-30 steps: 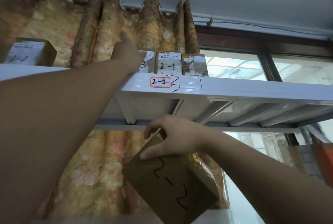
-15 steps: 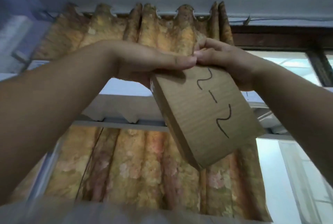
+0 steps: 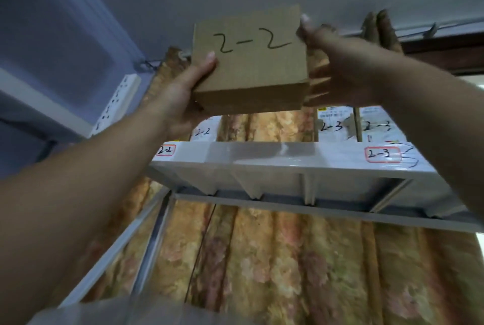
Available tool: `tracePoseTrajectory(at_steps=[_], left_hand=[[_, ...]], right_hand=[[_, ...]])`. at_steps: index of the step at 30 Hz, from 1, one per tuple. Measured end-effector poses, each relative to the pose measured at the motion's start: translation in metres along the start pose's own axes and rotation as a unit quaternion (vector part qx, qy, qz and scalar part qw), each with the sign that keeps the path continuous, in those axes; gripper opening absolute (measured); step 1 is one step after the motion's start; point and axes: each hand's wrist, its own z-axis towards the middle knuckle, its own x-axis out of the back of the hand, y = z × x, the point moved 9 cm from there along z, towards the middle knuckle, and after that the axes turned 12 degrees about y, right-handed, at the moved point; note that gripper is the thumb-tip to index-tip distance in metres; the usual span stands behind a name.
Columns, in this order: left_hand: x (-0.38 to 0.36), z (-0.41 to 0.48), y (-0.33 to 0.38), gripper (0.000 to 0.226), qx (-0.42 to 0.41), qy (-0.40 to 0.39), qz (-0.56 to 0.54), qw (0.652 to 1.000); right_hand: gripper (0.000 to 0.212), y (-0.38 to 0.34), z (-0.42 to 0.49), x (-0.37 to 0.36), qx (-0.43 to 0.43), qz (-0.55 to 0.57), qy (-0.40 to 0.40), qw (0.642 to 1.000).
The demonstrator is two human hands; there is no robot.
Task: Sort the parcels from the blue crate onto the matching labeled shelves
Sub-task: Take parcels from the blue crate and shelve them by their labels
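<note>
parcel [image 3: 248,60]: above the shelf [image 3: 262,159], between both hands
2-3 parcels [image 3: 332,121]: on shelf, right
curtain [image 3: 262,259]: behind shelf

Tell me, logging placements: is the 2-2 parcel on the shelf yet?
No. The 2-2 parcel is held above the shelf by the left hand and right hand.

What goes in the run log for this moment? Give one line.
parcel 2-2 | left hand and right hand holding | raised above shelf | between labels 2-2, 2-3 | not placed
</note>
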Motion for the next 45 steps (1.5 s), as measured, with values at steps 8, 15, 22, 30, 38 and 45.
tracePoseTrajectory(at_steps=[8, 15, 22, 30, 38, 45], left_hand=[[0.051, 0.046, -0.004, 0.033, -0.151, 0.159, 0.311, 0.925], [0.087, 0.068, -0.065, 0.041, -0.169, 0.08, 0.6, 0.778], [0.103, 0.078, -0.076, 0.049, -0.228, 0.071, 0.662, 0.71], [0.092, 0.074, -0.082, 0.027, -0.287, 0.081, 0.697, 0.652], [0.081, 0.062, -0.088, 0.023, -0.388, 0.084, 0.758, 0.517], [0.079, 0.064, -0.093, 0.032, -0.394, 0.089, 0.769, 0.496]], right_hand=[[0.076, 0.043, 0.038, -0.027, -0.039, 0.044, 0.144, 0.988], [0.06, 0.094, 0.054, -0.045, -0.123, -0.041, 0.187, 0.974], [0.04, 0.099, 0.069, -0.06, -0.121, -0.254, 0.198, 0.939], [0.102, 0.109, 0.089, -0.088, -0.079, -0.39, 0.16, 0.903], [0.098, 0.107, 0.121, -0.118, -0.034, -0.54, 0.115, 0.833], [0.081, 0.12, 0.143, -0.134, -0.042, -0.568, 0.103, 0.815]])
